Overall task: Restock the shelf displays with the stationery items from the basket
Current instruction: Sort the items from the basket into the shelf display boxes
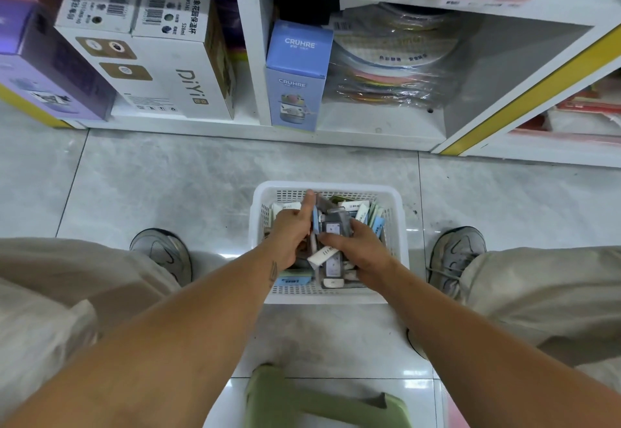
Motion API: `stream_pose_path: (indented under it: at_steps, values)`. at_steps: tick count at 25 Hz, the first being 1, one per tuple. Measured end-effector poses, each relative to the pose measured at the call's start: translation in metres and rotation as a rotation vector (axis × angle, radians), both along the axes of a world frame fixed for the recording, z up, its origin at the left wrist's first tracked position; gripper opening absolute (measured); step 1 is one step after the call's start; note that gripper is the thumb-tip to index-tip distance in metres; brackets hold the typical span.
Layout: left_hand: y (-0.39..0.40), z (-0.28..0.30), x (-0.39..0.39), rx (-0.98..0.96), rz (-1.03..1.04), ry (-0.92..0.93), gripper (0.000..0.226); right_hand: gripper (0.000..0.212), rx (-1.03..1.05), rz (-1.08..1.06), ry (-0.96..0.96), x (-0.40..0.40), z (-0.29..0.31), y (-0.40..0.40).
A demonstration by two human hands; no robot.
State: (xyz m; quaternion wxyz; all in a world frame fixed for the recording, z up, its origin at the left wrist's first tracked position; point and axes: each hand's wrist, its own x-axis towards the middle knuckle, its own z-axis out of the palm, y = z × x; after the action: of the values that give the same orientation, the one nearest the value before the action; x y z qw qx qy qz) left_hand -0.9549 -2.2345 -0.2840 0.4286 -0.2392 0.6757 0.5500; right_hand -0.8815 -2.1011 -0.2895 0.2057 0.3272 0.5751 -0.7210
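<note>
A green plastic stool (pixel 322 400) sits nearest, on the glossy grey tiled floor (pixel 151 175) between the person's grey sneakers. Beyond it, both hands work inside a white perforated plastic basket (pixel 398 222) on the floor, filled with small flat stationery packets lying at mixed angles. The right hand (pixel 364 254) curls its fingers around a grey rectangular packet (pixel 332 229), its long axis running away from the person toward the shelf. The left hand (pixel 290 231) grips several thin packets upright, forefinger extended. Farther off, the white shelf unit (pixel 248 54) holds a blue CRUHRE carton (pixel 297 75), a white DiYi box (pixel 174 81) and plastic-wrapped coloured discs (pixel 393 68).
</note>
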Motion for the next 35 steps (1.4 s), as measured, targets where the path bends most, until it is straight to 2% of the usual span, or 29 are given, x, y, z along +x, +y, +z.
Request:
stream_pose_path:
  at_steps: [2,4,6,9,12,17,19,23,28,30,35]
  values:
    - [0.004,0.001,-0.006,-0.05,0.155,-0.06,0.071,0.037,0.021,0.011,-0.012,-0.004,-0.001,-0.009]
    - [0.002,-0.002,-0.012,0.022,0.248,-0.157,0.071,0.039,0.084,-0.016,-0.048,-0.008,-0.003,-0.014]
    - [-0.004,-0.007,-0.01,0.135,0.191,-0.177,0.063,0.04,0.108,-0.073,-0.074,-0.008,-0.006,-0.012]
    - [-0.013,-0.011,0.0,0.293,0.059,-0.122,0.033,0.039,0.078,-0.103,-0.077,-0.004,-0.006,-0.006]
    - [-0.017,-0.014,0.004,0.339,0.072,-0.166,0.037,0.038,0.045,-0.018,-0.057,0.001,-0.003,-0.002]
    - [-0.009,-0.015,0.004,0.296,-0.018,-0.168,0.023,0.035,-0.047,0.052,-0.02,0.002,0.004,0.003]
    - [-0.006,-0.013,0.003,0.268,-0.008,-0.112,0.027,0.036,-0.058,0.063,-0.003,-0.003,0.007,-0.001]
    - [-0.004,-0.013,-0.004,0.16,0.031,0.028,0.04,0.026,0.056,0.051,-0.017,-0.01,0.01,-0.01]
    - [-0.005,-0.013,0.002,0.075,-0.041,0.024,0.029,0.023,0.192,-0.026,-0.036,-0.01,0.008,-0.008]
    - [-0.009,-0.012,0.001,0.014,-0.044,0.081,0.024,0.023,0.258,-0.025,-0.034,-0.013,0.008,-0.005]
    - [-0.011,-0.007,-0.008,-0.069,-0.034,0.192,0.018,0.017,0.4,0.2,-0.081,-0.022,0.02,0.007]
